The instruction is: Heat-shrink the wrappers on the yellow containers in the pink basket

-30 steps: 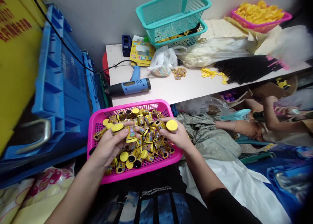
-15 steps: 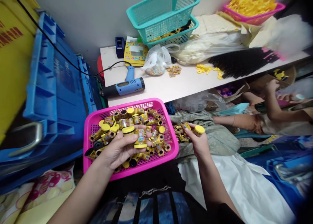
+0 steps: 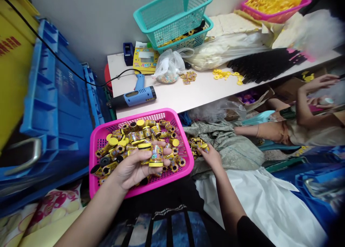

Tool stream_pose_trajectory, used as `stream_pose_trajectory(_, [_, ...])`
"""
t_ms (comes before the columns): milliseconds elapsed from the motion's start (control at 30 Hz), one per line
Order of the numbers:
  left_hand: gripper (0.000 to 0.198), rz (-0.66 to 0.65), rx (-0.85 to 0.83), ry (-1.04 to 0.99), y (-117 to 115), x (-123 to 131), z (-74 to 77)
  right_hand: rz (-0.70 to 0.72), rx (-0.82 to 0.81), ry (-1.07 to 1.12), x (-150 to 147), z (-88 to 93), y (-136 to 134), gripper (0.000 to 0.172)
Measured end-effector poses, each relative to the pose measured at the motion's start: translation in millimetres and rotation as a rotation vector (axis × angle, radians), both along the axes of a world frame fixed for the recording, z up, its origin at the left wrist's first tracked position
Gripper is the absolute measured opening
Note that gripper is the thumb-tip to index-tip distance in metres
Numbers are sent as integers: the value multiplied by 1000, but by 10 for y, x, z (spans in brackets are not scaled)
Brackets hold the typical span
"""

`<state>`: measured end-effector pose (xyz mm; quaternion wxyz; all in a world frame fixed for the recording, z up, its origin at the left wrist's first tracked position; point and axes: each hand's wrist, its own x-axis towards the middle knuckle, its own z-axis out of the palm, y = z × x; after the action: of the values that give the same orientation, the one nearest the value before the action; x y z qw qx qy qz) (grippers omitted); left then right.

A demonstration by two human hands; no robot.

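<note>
Two small yellow-labelled jars (image 3: 156, 155) with yellow lids lie side by side in my left hand (image 3: 132, 168), whose fingers curl round them. This hand is over a pink plastic basket (image 3: 190, 168) full of similar little jars, some with yellow lids and others showing dark open ends. To the right of the basket, my right hand (image 3: 212, 158) reaches down to a pile of the same jars (image 3: 194, 143) on a grey-green sack (image 3: 229, 146). Its fingertips are closed on one small yellow jar (image 3: 205, 147) at the pile's edge.
A blue heat gun (image 3: 140, 96) lies on the white table (image 3: 178, 99), near a clear plastic bag (image 3: 168, 69) and turquoise baskets (image 3: 172, 20). Blue crates (image 3: 61, 85) stand on the left. At right another person's arm (image 3: 304, 103) is in view.
My right hand has moved left and down to the jar pile; the yellow-lidded jar that was in its palm no longer shows there. My left hand still holds its jars over the basket.
</note>
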<state>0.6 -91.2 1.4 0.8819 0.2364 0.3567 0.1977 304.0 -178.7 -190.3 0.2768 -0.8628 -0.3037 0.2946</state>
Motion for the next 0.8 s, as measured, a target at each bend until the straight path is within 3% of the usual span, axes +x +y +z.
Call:
stream_pose_trajectory(133, [61,12,-19,-12,-13,-30,-25,30,-76,-167,-41,-32,32,92])
stream_pose_trajectory(233, [53,-10,97,126,-6,-34,-22,81,-41,-217,-95,59,102,72])
stream_pose_trajectory(333, [40,-35,457,488,18,-64,-59,145,77,-250,-153,220,203,53])
stream_pose_trajectory(433, [33,-60,817,828,40,-151,-133,203,228,-289,-224,410,299,45])
stream_pose_trajectory(667, [45,-293,1044,1157,58,-427,-138,425,616,-346,-558,935,671,33])
stream_pose_trajectory(733, [47,-328,1114,1231,106,-508,-129,580,592,-306,-776,1112,876,28])
stream_pose_trajectory(800, [42,-333,1230,1284,200,-584,-158,773,424,-328,-1042,1251,1091,28])
